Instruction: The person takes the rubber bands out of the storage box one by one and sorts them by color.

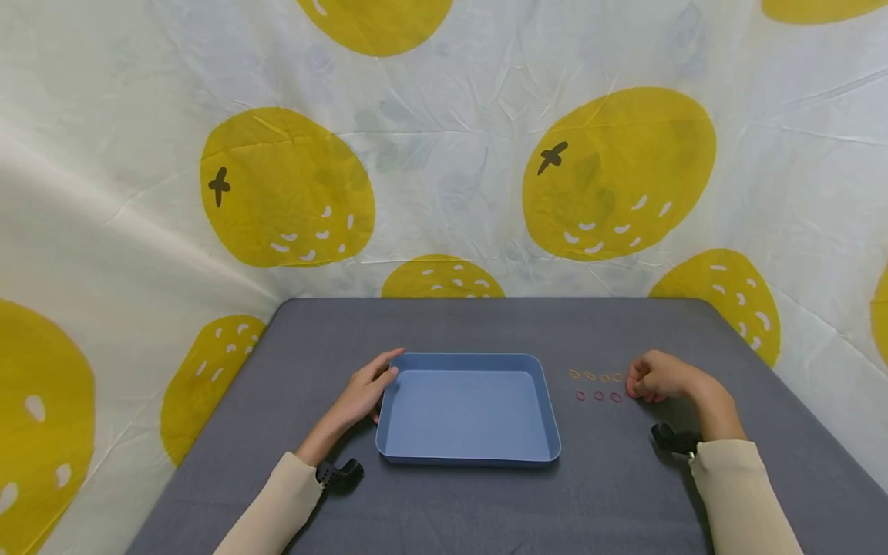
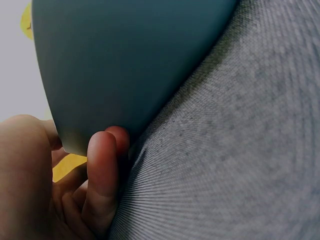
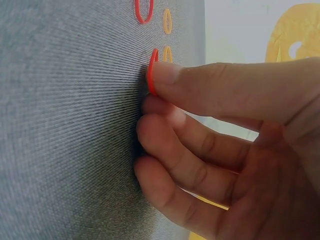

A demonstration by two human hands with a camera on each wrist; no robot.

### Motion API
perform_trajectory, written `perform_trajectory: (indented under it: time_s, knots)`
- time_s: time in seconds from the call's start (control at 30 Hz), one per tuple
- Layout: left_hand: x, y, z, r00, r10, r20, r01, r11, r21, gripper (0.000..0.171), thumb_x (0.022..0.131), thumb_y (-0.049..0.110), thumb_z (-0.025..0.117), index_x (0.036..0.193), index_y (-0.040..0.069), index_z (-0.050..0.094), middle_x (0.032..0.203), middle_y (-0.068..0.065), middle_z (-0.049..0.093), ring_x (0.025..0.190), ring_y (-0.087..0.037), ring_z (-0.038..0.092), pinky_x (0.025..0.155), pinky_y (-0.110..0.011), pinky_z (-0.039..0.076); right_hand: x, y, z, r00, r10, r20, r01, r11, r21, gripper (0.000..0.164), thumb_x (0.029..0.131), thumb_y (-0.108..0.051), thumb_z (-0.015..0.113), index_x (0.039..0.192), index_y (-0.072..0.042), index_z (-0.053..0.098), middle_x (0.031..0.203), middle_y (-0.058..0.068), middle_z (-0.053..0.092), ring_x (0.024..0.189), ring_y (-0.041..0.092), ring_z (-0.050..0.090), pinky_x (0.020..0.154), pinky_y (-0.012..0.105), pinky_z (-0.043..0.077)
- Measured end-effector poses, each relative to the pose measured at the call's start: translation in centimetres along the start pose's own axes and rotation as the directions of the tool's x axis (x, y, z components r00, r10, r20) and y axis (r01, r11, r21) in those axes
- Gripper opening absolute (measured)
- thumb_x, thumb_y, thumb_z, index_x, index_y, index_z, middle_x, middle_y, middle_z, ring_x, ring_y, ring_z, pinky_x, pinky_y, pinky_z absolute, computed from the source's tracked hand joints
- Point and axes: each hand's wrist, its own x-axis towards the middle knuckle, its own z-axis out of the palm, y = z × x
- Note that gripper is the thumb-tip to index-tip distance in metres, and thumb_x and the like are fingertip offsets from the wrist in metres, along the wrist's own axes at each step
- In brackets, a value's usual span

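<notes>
A shallow blue rectangular tray (image 1: 468, 412) lies on the grey table. My left hand (image 1: 366, 389) holds its left side near the far corner, thumb by the rim and fingertips against the outer wall, as the left wrist view shows. Right of the tray, my right hand (image 1: 659, 378) is low at the cloth. Between thumb and fingers it pinches a red rubber band (image 3: 151, 75), seen in the right wrist view; the other fingertips rest near the cloth. Beside that hand lie several red rubber bands (image 3: 143, 22) in a row, with a row of yellow-orange rubber bands (image 3: 164, 21) behind.
Grey cloth covers the table (image 1: 486, 509). Behind it and along both sides hangs a white curtain (image 1: 451, 177) printed with large yellow fruit. Dark wrist cameras (image 1: 340, 475) are strapped below both hands.
</notes>
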Motion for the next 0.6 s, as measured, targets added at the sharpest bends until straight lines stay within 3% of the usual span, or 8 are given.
perform_trajectory:
  time_s: [0.6]
  knots:
    - [-0.08,-0.29,0.07,1.000,0.025,0.005,-0.025,1.000,0.009,0.047,0.110,0.038,0.049,0.157,0.031,0.045,0.118,-0.018,0.063,0.041,-0.021,0.050,0.041,-0.044,0.054,-0.20,0.04,0.08,1.000,0.000,-0.015,0.000,1.000,-0.008,0.008,0.092,-0.001,0.066,0.085,0.002,0.069,0.074,0.002,0.061,0.069,0.017,0.057,0.060,0.031,0.053]
